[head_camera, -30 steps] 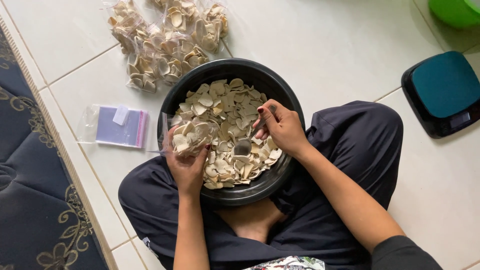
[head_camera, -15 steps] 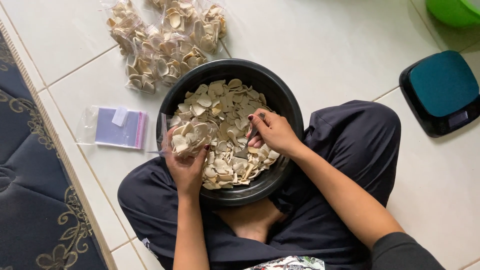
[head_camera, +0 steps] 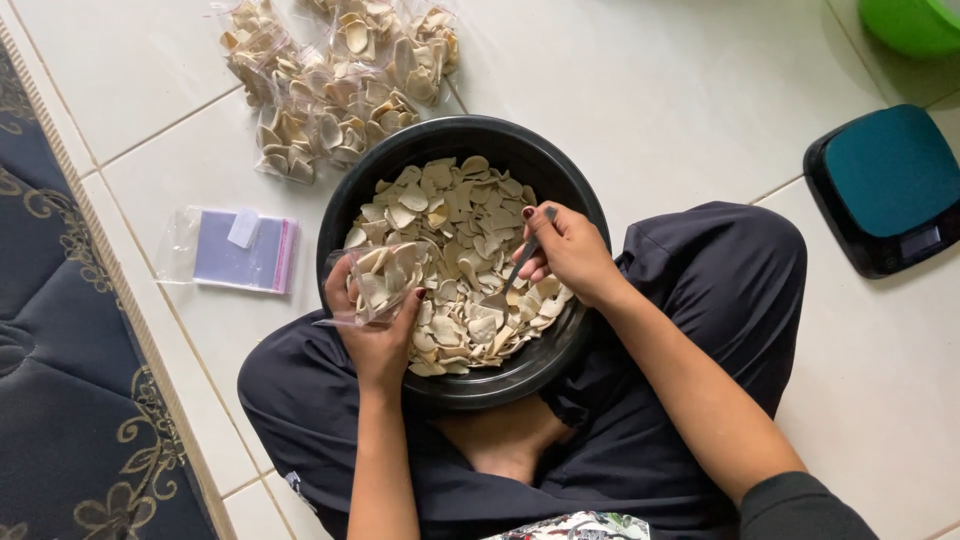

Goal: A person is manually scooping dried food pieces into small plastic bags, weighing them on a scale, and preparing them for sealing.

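A black round basin (head_camera: 400, 160) rests on my crossed legs, filled with pale beige curved chips (head_camera: 450, 210). My left hand (head_camera: 375, 335) grips a small clear plastic bag (head_camera: 378, 280) partly filled with chips, held over the basin's left side. My right hand (head_camera: 570, 250) holds a metal spoon (head_camera: 510, 280) whose bowl is dug into the chips near the basin's middle.
Several filled clear bags of chips (head_camera: 330, 90) lie on the white tiled floor beyond the basin. A stack of empty zip bags (head_camera: 235, 252) lies to the left. A dark scale with a teal top (head_camera: 885, 185) sits right, a green container (head_camera: 915, 22) top right, a dark patterned mattress (head_camera: 60, 380) far left.
The spoon lay on top of the chips a second ago, then dug in; now its bowl sits buried and the right hand has drawn back slightly. The bag has dropped a little.
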